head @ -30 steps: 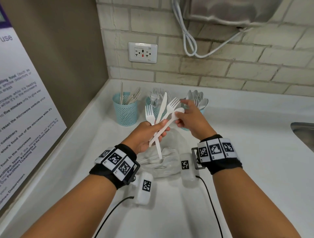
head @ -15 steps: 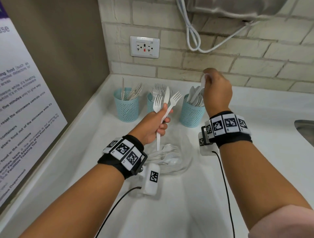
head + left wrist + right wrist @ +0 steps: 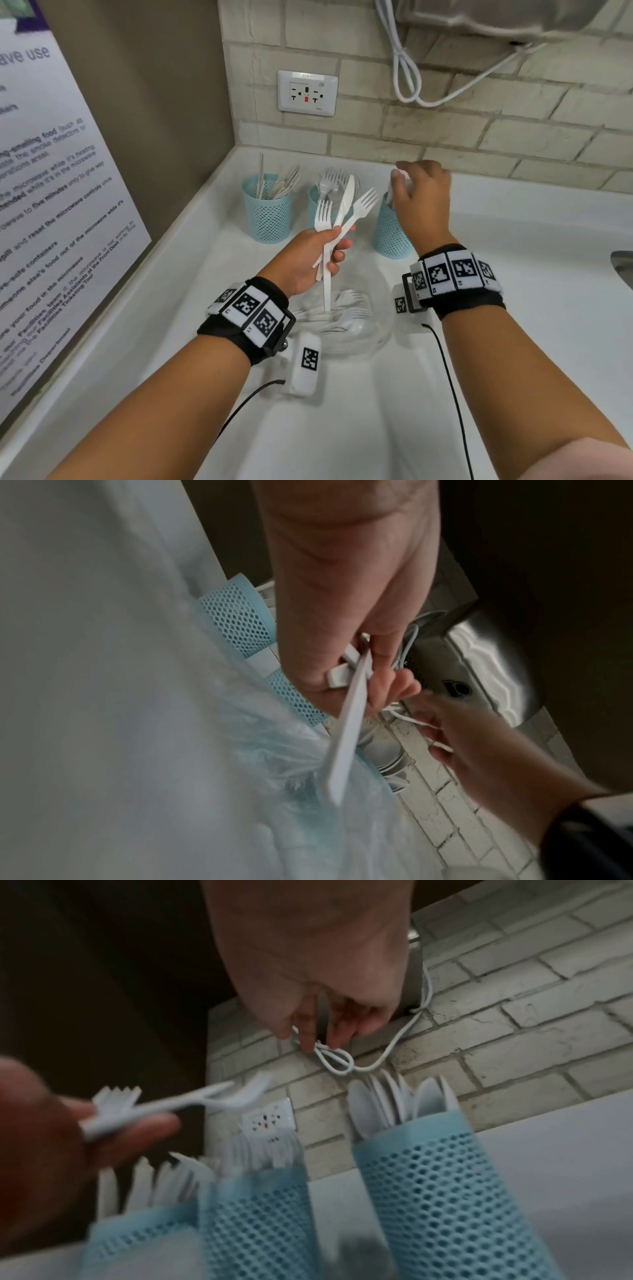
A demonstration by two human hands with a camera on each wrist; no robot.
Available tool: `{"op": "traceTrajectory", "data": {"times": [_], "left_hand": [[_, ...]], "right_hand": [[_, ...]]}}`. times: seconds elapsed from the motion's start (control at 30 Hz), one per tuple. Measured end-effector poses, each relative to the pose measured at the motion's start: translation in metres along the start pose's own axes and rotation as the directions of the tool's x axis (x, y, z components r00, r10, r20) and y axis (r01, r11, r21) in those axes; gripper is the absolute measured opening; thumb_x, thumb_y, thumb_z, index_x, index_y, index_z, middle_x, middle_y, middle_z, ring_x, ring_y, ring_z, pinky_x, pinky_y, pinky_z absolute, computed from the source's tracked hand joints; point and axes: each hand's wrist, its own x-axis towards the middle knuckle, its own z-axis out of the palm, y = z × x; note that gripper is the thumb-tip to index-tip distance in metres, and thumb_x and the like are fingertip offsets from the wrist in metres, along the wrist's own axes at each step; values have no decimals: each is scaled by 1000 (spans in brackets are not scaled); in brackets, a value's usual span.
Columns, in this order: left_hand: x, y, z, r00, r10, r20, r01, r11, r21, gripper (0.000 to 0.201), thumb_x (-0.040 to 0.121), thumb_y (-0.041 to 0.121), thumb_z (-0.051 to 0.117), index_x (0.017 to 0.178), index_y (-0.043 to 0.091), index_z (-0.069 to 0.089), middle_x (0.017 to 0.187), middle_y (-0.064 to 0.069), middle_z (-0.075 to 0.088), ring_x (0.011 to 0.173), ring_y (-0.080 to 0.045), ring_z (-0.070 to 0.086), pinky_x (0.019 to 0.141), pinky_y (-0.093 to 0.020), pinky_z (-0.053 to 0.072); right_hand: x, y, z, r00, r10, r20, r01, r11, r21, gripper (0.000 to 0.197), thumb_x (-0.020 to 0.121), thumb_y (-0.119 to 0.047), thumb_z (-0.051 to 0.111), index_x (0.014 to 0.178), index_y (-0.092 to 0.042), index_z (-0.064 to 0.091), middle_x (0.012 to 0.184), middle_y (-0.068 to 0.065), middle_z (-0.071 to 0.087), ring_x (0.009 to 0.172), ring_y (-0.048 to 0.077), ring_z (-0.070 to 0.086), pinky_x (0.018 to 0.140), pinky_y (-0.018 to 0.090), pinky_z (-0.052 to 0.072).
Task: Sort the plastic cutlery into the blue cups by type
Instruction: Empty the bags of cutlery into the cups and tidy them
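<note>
Counter: white worktop (image 3: 513, 308) runs from the near edge to a far brick wall, with a brown side wall on the left.
Wrist bands: black bands with printed markers sit on both forearms; a thin black cable trails from each toward the near edge.
Clear bag: crumpled see-through bag (image 3: 373, 329) lies on the counter between the two wrists, with loose white cutlery (image 3: 342, 313) inside it.
Left hand: left hand (image 3: 308, 260) is held above the bag, fingers and thumb curled round a bundle of handles.
Bundle: two white forks (image 3: 323, 216) and one white knife (image 3: 346, 198) fan up and away from the grip, tips in front of the middle cup; one handle hangs down toward the bag.
Right hand: right hand (image 3: 421, 202) hovers over the right cup with fingers hanging loosely downward and apart; the right wrist view shows nothing between them.
Left cup: blue mesh cup (image 3: 267, 216) holding knives, far left.
Middle cup: blue mesh cup (image 3: 317, 209) holding forks, partly hidden by the bundle.
Right cup: blue mesh cup (image 3: 390, 233) holding spoons (image 3: 400, 1102), bowls up.
Wall: white socket (image 3: 307, 93) above the cups; a looped white cord (image 3: 407, 78) hangs from a metal appliance at far right.
Poster: printed notice (image 3: 51, 192) on the left wall.
</note>
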Motion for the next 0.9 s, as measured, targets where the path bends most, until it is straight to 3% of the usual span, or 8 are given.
{"op": "traceTrajectory", "data": {"times": [0.1,0.17,0.3,0.37,0.57,0.73,0.83,0.9], "left_hand": [[-2,-2,-2,1000,11,-16,-11,1000,9,32,100,18,41,126,4,53,67,3,64,50,-4,50,43,-13,39],[-5,-2,-4,1000,21,-20,-20,1000,15,31,100,20,41,122,4,56,67,4,67,50,-4,52,44,-14,41],[-12,0,-7,995,64,-70,-53,988,146,30,101,30,39,99,14,64,69,5,67,51,-4,54,49,-15,43],[-14,0,-8,991,106,-83,-82,963,258,33,101,35,36,97,15,63,72,3,64,50,-3,54,51,-16,42],[-17,-3,-18,984,146,-98,-95,911,402,43,101,39,34,109,7,63,66,3,52,46,-5,47,49,-16,39],[-19,2,-29,976,187,-109,-133,914,384,38,101,34,36,105,9,63,61,3,42,42,-3,35,44,-15,30],[-21,8,-35,964,214,-156,-148,924,352,36,101,34,36,100,12,64,61,4,41,42,-3,34,43,-15,30],[-24,13,-41,953,235,-191,-166,932,321,35,101,34,37,97,14,65,60,5,41,41,-2,34,43,-14,29]], "right_hand": [[-8,-21,-6,973,18,230,-55,987,154,47,95,-38,49,136,-16,47,102,2,56,95,15,51,82,25,35],[-12,-27,-1,926,32,377,-119,970,211,51,94,-33,54,139,-14,41,94,2,56,86,13,53,79,24,41],[-14,-25,14,900,48,433,-201,927,316,42,90,-10,60,131,-9,52,86,6,60,51,-1,57,51,9,44],[-15,-26,18,895,52,444,-236,899,370,37,89,-4,60,125,-6,56,75,0,58,43,-5,54,47,10,46],[-18,-35,17,860,20,510,-246,891,381,24,92,-12,57,116,-8,61,78,2,60,55,6,57,52,18,48],[-12,-54,20,852,-52,521,-214,874,437,28,94,-31,54,107,-9,66,95,3,65,85,17,58,80,31,46],[0,-73,30,848,-88,522,-230,827,513,15,90,-16,62,96,-4,68,86,5,65,78,16,59,78,30,48],[11,-87,35,823,-66,564,-297,796,527,5,88,-12,63,85,-9,65,78,3,64,62,6,59,64,20,50]]}}
